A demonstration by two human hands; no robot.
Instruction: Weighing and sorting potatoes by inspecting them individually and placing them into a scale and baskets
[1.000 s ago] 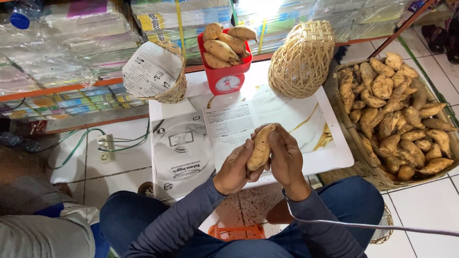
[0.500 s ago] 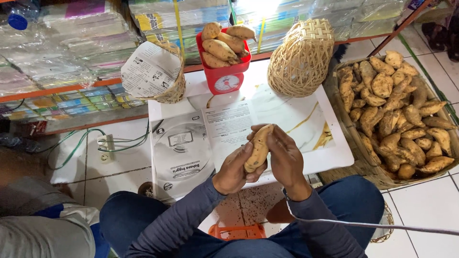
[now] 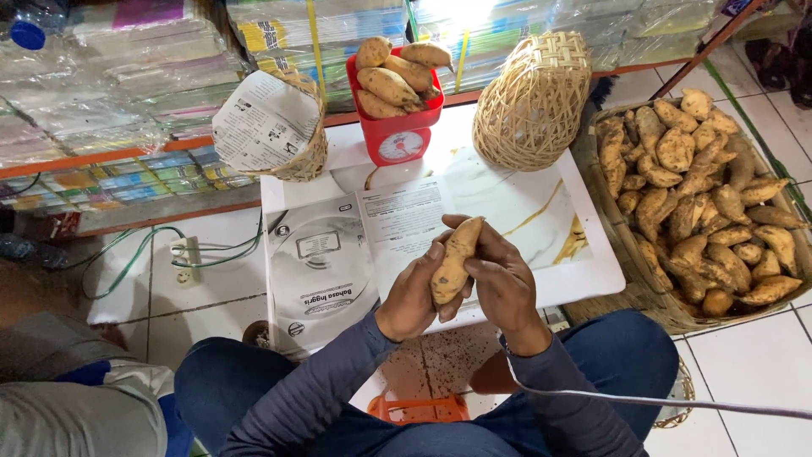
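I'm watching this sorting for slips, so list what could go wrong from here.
1. The sweet potato is held upright between the left hand and the right hand over the white board; it might slip and drop.
2. The red scale carries a heaped pile of potatoes; one more could roll off.
3. The upturned basket stands close beside the scale and could be knocked.

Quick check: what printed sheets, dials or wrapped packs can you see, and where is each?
Scale dial: round, white, on the red scale's front, behind the mat.
Booklet: white and grey, round graphic, on the mat left of the left hand.
Printed page: white with dark text, beside the booklet.
Newsprint: lining the left basket.
Wrapped stacks: clear plastic, multicoloured, on the shelf behind.
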